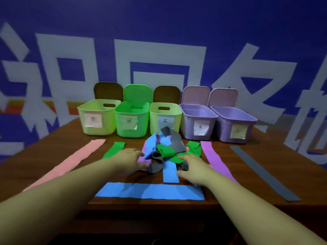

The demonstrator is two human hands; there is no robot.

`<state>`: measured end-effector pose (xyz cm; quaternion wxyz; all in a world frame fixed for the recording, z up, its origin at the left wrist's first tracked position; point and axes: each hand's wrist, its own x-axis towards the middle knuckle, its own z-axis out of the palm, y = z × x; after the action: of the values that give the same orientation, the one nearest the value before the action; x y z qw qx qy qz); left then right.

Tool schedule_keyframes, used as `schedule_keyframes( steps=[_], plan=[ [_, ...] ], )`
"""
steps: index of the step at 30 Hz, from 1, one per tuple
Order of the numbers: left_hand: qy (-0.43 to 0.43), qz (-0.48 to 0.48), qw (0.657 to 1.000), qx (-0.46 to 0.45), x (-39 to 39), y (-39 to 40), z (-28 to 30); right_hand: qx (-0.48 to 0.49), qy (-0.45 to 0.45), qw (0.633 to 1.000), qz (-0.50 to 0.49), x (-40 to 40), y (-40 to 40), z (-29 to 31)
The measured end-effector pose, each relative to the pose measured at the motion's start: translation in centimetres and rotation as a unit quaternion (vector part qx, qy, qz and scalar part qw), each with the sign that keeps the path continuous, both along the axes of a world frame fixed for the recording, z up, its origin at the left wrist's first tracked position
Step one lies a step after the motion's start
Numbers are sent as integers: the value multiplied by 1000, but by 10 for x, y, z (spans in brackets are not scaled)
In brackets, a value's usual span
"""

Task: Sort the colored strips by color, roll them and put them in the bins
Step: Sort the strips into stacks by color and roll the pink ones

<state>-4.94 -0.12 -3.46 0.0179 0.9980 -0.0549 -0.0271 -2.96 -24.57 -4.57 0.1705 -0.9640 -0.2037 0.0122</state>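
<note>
A tangled pile of strips (163, 151) in blue, green, grey and purple lies in the middle of the wooden table (58, 147). My left hand (131, 157) reaches into its left side, fingers over a purple strip. My right hand (192, 167) rests at its right side, fingers touching a green strip (177, 159) and a grey one. Sorted strips lie flat: pink (70, 165) at left, green (113, 150), blue (150, 190) in front, purple (215, 160) and grey (261, 172) at right. Whether either hand grips anything is unclear.
Five open labelled bins stand in a row at the back: a yellow-green one (97, 119), a green one (131, 119), another yellow-green one (165, 117) and two purple ones (198, 122) (233, 126). Behind them is a blue wall with white shapes. The table's front edge is near me.
</note>
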Motion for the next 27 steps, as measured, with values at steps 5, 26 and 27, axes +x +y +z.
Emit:
schedule_keyframes(
  steps=[5,26,27],
  plan=[
    [-6,15,999,-36,11,6,-3,-3,15,1000,16,3,25,-2],
    [-127,-6,974,-186,97,-33,-21,54,-94,992,-66,88,60,7],
    [-124,4,969,-214,97,-33,-18,86,-94,990,-68,88,59,13]
  ],
)
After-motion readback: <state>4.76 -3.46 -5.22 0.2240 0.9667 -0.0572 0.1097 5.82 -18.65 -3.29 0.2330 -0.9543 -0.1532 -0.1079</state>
